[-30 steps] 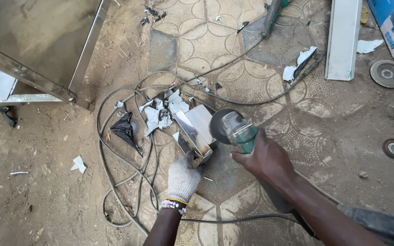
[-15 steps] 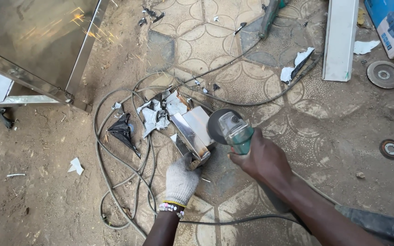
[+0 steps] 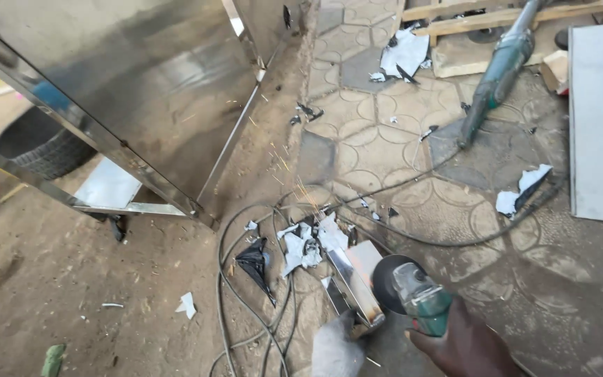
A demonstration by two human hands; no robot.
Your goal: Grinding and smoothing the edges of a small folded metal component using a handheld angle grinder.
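On paving, two hands: right hand (image 3: 465, 345) fingers grip one grinder (image 3: 413, 297) (left hand (image 3: 336, 349) fingers' state unclear).

Green grinder (image 3: 423, 304); shiny silver metal piece (image 3: 359, 279); white glove, left hand (image 3: 336, 349); black cable (image 3: 246, 307); scallop-patterned grey paving (image 3: 378, 153).

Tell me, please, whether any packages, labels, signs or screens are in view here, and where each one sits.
No clear package, label, sign or screen shows.
White torn scraps: top centre on the paving, blank as far as can be seen.
White scraps: among the cables beside the metal piece, blank.
Angle grinder: green body in the right hand; any label too small to tell.
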